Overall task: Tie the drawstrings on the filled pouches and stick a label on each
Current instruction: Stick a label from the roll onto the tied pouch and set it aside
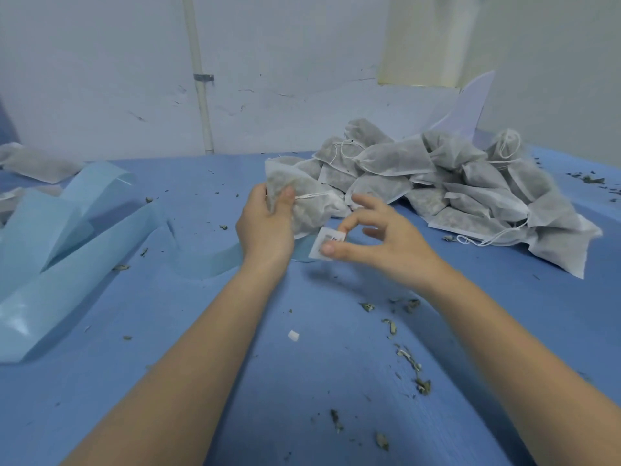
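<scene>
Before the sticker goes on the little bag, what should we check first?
1. Pouch held steady: ok, the left hand grips it.
2. Drawstring tied: cannot tell; it looks pulled tight, but the knot is too small to see.
3. Label in hand: ok, the right hand pinches it.
4. Label off its backing: cannot tell.
5. Label touching the pouch: not ok, it sits just beside and below it.
6. Space to work on the blue table: ok, only leaf crumbs lie there.
</scene>
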Available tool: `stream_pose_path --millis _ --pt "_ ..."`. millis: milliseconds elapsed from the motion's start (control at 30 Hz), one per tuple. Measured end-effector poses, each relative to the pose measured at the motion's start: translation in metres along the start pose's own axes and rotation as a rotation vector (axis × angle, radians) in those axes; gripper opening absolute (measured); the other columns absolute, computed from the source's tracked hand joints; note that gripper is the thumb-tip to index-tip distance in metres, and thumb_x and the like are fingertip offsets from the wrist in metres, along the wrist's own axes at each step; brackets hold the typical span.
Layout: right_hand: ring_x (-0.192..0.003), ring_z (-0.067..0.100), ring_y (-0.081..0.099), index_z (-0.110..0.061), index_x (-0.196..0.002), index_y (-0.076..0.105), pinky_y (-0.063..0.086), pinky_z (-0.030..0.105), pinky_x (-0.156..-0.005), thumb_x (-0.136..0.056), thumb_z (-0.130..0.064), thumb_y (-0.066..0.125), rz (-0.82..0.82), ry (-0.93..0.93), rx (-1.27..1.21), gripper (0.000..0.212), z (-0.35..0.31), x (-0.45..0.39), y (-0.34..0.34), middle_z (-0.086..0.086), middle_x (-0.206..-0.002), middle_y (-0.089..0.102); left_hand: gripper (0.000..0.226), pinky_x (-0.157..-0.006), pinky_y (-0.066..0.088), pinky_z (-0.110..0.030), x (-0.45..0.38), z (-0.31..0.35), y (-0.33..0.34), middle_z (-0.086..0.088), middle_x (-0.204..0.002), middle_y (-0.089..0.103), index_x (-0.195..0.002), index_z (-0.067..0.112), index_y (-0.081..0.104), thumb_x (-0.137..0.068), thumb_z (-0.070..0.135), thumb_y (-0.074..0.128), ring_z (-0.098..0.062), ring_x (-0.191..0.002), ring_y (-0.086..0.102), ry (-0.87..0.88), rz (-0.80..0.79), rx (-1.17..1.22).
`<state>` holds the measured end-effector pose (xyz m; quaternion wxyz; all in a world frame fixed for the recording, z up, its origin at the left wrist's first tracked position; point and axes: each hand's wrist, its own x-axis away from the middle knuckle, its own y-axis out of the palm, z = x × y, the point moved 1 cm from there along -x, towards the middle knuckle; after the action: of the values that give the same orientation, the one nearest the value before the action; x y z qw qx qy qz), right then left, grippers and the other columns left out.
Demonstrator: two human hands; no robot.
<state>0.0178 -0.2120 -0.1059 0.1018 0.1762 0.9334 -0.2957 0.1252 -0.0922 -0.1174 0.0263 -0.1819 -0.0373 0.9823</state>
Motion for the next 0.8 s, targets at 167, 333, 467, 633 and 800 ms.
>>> stream_pose_path --millis 167,333,467,633,800 --pt "-0.136 0.005 0.028 -0.037 -0.071 0.063 0.022 -0.007 -0.089 -0.072 -0.033 0.081 0.124 -0.106 0.035 0.018 -0.007 -0.001 -0.018 -0.015 -0.148 0.034 0.009 -0.084 0.049 -0.042 0.010 0.012 0.003 -0.002 -0.086 0.066 -0.084 0.021 0.060 -0.092 0.024 0.058 -0.023 -0.085 0.061 0.042 -0.244 0.075" --pt "-0.132 0.010 0.030 -0.032 -0.076 0.064 0.022 0.001 -0.097 -0.074 -0.033 0.079 0.175 -0.127 0.145 0.015 -0.003 -0.003 -0.025 -0.012 -0.145 0.039 0.008 -0.086 0.050 -0.042 0.019 0.016 0.010 -0.003 -0.085 0.069 -0.086 0.020 0.065 -0.090 0.015 0.060 -0.022 -0.085 0.065 0.011 -0.412 0.166" --pt "-0.128 0.010 0.035 -0.036 -0.074 0.063 0.034 0.031 -0.107 -0.071 -0.035 0.081 0.236 -0.146 0.152 0.018 0.002 -0.005 -0.025 -0.015 -0.134 0.046 0.008 -0.083 0.050 -0.039 0.022 0.017 0.013 -0.007 -0.088 0.069 -0.092 0.014 0.067 -0.091 0.013 0.059 -0.022 -0.084 0.065 -0.003 -0.465 0.229" --pt "-0.111 0.007 0.051 -0.036 -0.071 0.062 0.042 0.013 -0.088 -0.071 -0.031 0.082 0.301 -0.125 0.064 0.020 0.006 -0.007 -0.025 -0.015 -0.120 0.051 0.014 -0.080 0.049 -0.037 0.023 0.019 0.014 -0.009 -0.087 0.070 -0.092 0.008 0.069 -0.088 0.020 0.063 -0.022 -0.083 0.065 -0.037 -0.543 0.342" --pt "-0.090 0.009 0.065 -0.034 -0.098 0.058 0.053 0.022 -0.076 -0.073 -0.027 0.082 0.308 -0.038 -0.161 0.036 0.010 -0.007 -0.024 -0.010 -0.102 0.067 0.035 -0.073 0.054 -0.024 0.025 0.015 0.016 0.003 -0.086 0.073 -0.094 0.017 0.068 -0.061 0.011 0.073 -0.013 -0.081 0.069 0.027 -0.604 0.284"
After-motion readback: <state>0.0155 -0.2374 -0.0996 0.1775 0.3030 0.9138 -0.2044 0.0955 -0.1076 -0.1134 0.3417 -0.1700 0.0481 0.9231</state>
